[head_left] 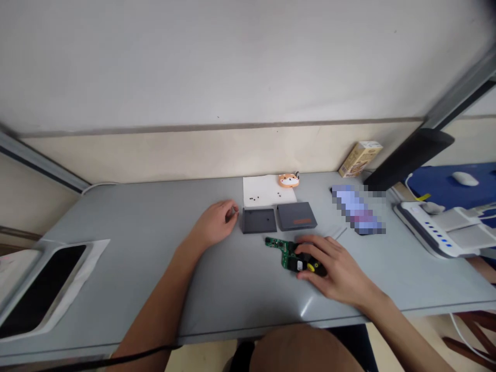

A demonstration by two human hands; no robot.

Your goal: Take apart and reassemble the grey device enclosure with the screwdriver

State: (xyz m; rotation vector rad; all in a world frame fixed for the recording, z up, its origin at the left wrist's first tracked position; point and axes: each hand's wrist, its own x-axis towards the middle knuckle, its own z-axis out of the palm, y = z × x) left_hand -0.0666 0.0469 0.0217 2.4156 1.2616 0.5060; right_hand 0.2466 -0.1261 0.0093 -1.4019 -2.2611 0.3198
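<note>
Tablet (44,289): on a white sheet at the left end of the desk (155,279), well apart from your hands.
Left hand (217,222): fingers loosely curled just beside the left edge of the shallow tray (258,222); whether they pinch something tiny, you cannot tell from here. A sideways nudge could shove the tray.
Paper (267,187): at the desk's back edge, bearing dark specks (253,198), apparently screws, in two clusters. Brush it with your knuckles and they could mix or roll off.
Circuit board (285,253): green, between the tray and the desk's front edge. Dragging it might flex its narrow left arm.
Fox-faced case (289,181): on the paper's back right corner; tugging it could jog the specks.
Grey box (296,216): just right of the tray; the board could knock it if lifted carelessly.
Right hand (335,266): gripping black parts at the board's right end. Squeezing too hard could strain their joints.
Thin rod (341,233): beyond your right knuckles; if loose, your wrist could sweep it away.
</note>
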